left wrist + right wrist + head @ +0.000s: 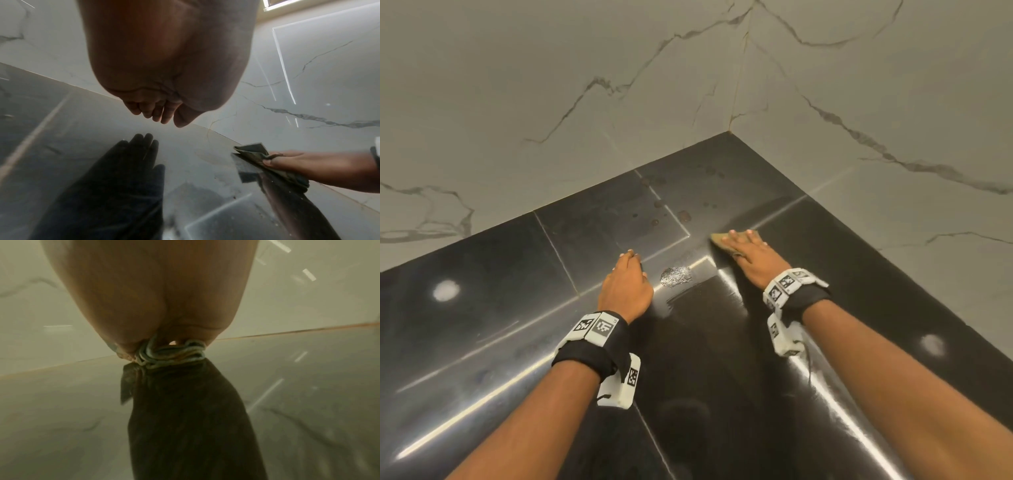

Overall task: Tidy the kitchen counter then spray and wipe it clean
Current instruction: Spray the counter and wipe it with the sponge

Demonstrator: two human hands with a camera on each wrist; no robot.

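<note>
The cloth lies flat on the black tabletop near the wall corner, pressed under the right hand, fingers straight. Droplets sit just beyond: sweep through them with even pressure. The left hand braces, fingers loosely curled, holding nothing.

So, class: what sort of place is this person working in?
Probably a kitchen corner: a glossy black counter meets marble-look wall tiles, and the right hand presses a cloth on it near droplets.
</note>
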